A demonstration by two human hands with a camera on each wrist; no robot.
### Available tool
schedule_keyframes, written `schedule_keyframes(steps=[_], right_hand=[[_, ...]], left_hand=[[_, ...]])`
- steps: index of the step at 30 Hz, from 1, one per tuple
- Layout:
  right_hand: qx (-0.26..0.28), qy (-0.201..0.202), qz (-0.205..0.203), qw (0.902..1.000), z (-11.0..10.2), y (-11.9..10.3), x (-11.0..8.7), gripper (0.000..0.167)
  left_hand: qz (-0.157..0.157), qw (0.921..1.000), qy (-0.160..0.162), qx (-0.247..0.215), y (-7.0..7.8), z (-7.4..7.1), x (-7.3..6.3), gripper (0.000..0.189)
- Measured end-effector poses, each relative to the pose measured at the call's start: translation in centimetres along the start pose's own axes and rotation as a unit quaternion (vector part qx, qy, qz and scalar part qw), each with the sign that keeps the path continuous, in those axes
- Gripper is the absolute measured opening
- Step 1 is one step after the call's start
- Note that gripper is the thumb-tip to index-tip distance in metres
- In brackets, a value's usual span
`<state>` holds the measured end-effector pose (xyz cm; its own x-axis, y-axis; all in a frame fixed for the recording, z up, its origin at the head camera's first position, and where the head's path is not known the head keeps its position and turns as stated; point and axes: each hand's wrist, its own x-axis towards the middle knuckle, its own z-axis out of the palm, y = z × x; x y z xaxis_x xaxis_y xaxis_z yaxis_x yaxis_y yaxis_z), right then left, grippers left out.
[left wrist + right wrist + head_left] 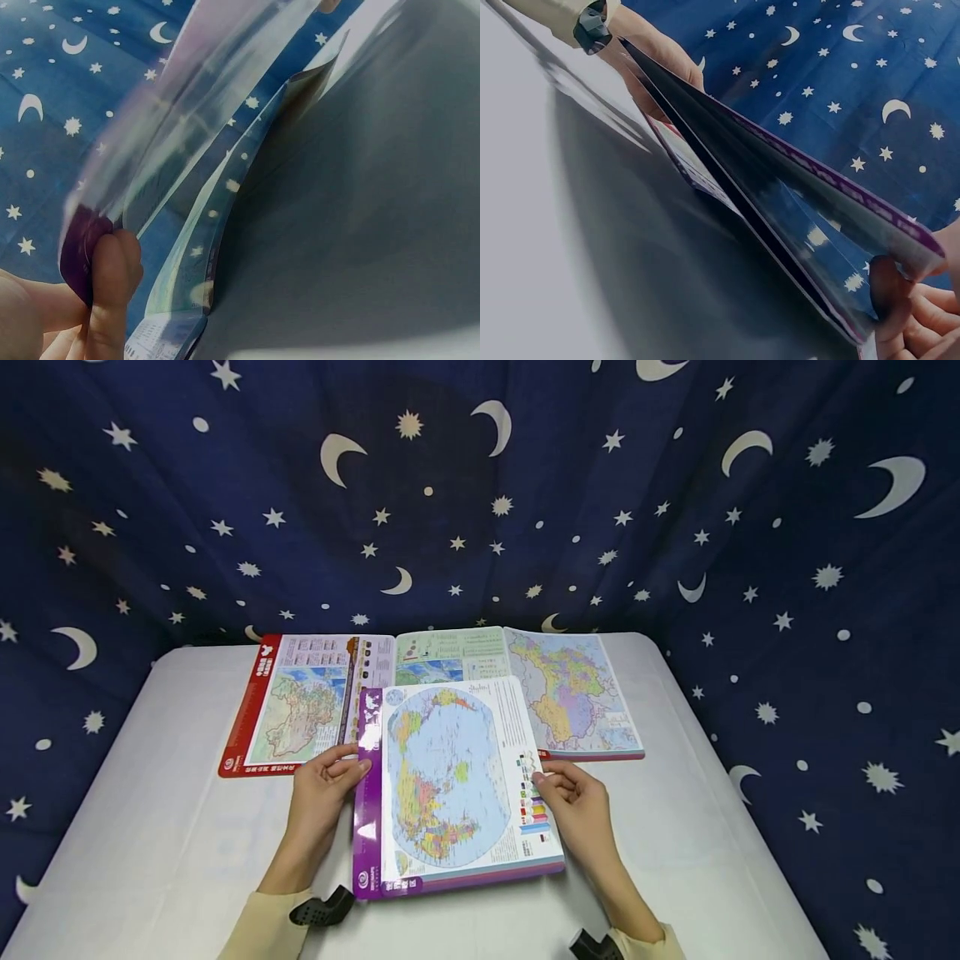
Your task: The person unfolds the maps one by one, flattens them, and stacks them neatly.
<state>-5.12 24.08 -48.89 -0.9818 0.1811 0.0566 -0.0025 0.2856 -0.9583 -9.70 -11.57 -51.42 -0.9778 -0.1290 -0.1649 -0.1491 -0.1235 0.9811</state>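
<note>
A folded world map (450, 777) with a purple left border is held up over the front of the table, tilted towards the head camera. My left hand (318, 802) pinches its purple edge between thumb and fingers. At the opposite edge, my right hand (585, 810) pinches it beside the printed flags and text. The right wrist view shows the folded layers of the map (780, 161) spread apart, with the right fingers (900, 311) at one end. In the left wrist view, the map's glossy sheet bends up from the left thumb (112, 285).
Behind the held map, a red-bordered map (300, 718) lies unfolded on the white-covered table (187, 843). Its right part carries a colourful regional map (570, 689), and the held map overlaps its middle. A dark blue curtain (427, 527) with moons and stars surrounds the table.
</note>
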Motion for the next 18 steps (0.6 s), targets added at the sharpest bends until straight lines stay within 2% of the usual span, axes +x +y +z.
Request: schedule_keyframes(steps=[13, 18], right_hand=[[-0.019, -0.008, 0.004, 0.9998, 0.3, -0.2, 0.6, 0.031], [-0.018, -0.012, -0.008, 0.9997, 0.5, -0.1, 0.8, 0.032]], left_hand=[[0.022, 0.9997, 0.009, -0.002, 0.7, 0.9, 2.3, 0.036], [0.029, 0.9994, 0.014, -0.008, 0.9, 1.1, 3.1, 0.037]])
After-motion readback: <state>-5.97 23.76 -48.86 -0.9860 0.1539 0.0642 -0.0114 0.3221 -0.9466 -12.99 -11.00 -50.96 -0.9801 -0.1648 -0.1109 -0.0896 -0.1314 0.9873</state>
